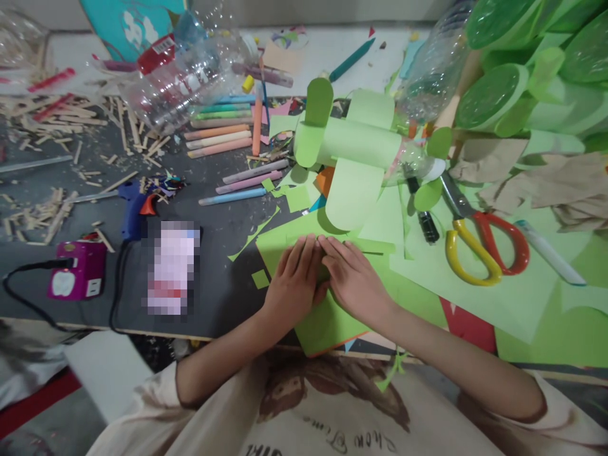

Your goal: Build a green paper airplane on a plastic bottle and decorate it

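At the near side of a dark table (223, 272), left hand (292, 272) and right hand (354, 272) meet, fingertips side by side, over a bright green sheet (327, 326). Fingers of each lie close together, pressed down; thumbs tuck inward. Cannot tell whether anything is pinched between them.

Narrow strip (380, 246) of the same green shows beyond the right fingers, lying on the far part of the sheet; folded or rolled, cannot tell which. Its other end is hidden by the hands.

Progress: wrapped bottle (363, 139), just beyond the hands, looks largely built, its light paper sleeve on and rounded flaps in place at the sides and both ends. Strip seems mid-shaping, my judgement, and lies apart from the bottle's sleeve. How much remains does not show. Scissors (460, 206) lie right of the bottle, unheld; glue gun (130, 212) rests well to the left, also untouched.

Direction: strip's long axis runs left to right, visible end toward the scissors' handles. Bottle also lies roughly left to right, capped neck to the right and slightly nearer the person. Sheet sits askew, one corner toward the body.
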A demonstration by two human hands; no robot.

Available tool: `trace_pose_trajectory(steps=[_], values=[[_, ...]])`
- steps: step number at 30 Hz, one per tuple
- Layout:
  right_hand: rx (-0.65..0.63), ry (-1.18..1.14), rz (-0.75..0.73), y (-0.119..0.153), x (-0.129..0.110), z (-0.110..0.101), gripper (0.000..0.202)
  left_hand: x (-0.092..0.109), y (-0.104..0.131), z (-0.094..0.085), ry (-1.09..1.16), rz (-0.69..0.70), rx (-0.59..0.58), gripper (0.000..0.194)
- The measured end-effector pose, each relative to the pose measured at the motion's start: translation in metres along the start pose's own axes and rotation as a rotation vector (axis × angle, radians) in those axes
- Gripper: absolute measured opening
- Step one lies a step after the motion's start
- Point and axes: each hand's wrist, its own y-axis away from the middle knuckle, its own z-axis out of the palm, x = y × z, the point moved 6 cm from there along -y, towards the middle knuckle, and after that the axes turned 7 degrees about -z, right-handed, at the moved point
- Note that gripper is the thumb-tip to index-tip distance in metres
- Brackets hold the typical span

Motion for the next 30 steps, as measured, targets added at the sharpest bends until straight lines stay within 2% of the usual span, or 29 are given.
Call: trace_pose_trajectory(steps=[5,9,16,24,30], values=[[-0.035,0.049,-0.016,-0.0015,0.0005,0.0001,0.032,0.0002,-0.0002,0.0016,-0.011,-0.016,-0.032,0.057],[-0.071,0.003,0.008,-0.0026,0.0020,0.0016,0.032,-0.0012,0.0003,0.0037,0.024,-0.022,-0.058,0.058],[-0.045,-0.048,0.030,-0.0020,0.0064,0.0022,0.034,-0.0007,-0.0011,0.0034,0.011,-0.031,-0.109,0.058],[-0.024,-0.038,0.022,-0.0031,0.0061,0.0007,0.035,0.0025,0.0007,0.0062,-0.019,0.016,-0.055,0.058],[-0.002,-0.083,0.040,-0.0032,0.0065,-0.0008,0.035,0.0030,-0.0018,0.0027,-0.033,-0.007,-0.073,0.058]])
